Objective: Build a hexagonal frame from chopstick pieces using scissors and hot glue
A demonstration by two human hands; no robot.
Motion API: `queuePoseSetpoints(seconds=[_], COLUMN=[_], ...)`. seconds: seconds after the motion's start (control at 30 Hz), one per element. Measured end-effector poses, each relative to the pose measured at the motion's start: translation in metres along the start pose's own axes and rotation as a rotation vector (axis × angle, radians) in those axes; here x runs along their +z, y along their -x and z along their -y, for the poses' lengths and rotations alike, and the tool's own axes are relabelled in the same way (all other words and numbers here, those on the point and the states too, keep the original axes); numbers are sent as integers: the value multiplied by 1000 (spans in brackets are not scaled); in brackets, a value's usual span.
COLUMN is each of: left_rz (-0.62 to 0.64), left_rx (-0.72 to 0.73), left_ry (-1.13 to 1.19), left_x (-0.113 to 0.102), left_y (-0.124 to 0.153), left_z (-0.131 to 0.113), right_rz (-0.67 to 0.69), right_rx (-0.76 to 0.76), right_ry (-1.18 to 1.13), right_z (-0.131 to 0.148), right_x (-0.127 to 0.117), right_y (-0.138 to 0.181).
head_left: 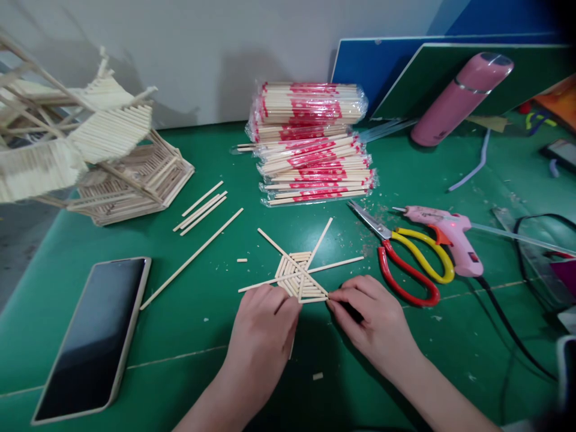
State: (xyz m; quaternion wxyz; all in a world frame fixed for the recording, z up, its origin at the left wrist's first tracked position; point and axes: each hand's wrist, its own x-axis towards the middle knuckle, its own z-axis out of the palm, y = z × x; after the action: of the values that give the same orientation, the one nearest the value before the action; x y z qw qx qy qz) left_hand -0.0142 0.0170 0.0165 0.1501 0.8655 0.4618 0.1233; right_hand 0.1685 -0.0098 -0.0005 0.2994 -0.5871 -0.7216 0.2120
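A star-shaped frame of crossed wooden chopsticks (292, 276), partly filled with rows of short pieces, lies on the green table in front of me. My left hand (265, 330) is closed, its curled fingers gripping the near left part of the frame and hiding some of it. A short stick piece (314, 300) spans the frame's near edge, between both hands' fingertips. Thumb and forefinger of my right hand (369, 318) pinch at its right end, close to the tip of a long crossing stick. Right of that hand lie scissors (407, 258) with red and yellow handles.
Wrapped chopstick packs (315, 144) are piled at the back. A pink glue gun (450, 234) with its cord and a pink bottle (463, 99) occupy the right. Loose sticks (202, 213), a phone (94, 339) and a wooden stick model (130, 174) are at left.
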Motion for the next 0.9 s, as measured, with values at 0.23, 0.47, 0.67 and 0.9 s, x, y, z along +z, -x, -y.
queuePoseSetpoints(seconds=[0.23, 0.47, 0.67, 0.9], left_rz=[11, 2, 34, 5], left_rx=[-8, -12, -49, -122], left_ry=[-20, -8, 40, 90], left_x=[-2, -1, -1, -2], left_y=[0, 0, -2, -4], left_z=[-2, -1, -1, -5], right_rz=[0, -26, -2, -15], right_rx=[-22, -39, -18, -27], right_ry=[10, 9, -10, -7], right_z=[2, 1, -1, 0], right_x=[0, 1, 1, 1], right_y=[-1, -1, 1, 0])
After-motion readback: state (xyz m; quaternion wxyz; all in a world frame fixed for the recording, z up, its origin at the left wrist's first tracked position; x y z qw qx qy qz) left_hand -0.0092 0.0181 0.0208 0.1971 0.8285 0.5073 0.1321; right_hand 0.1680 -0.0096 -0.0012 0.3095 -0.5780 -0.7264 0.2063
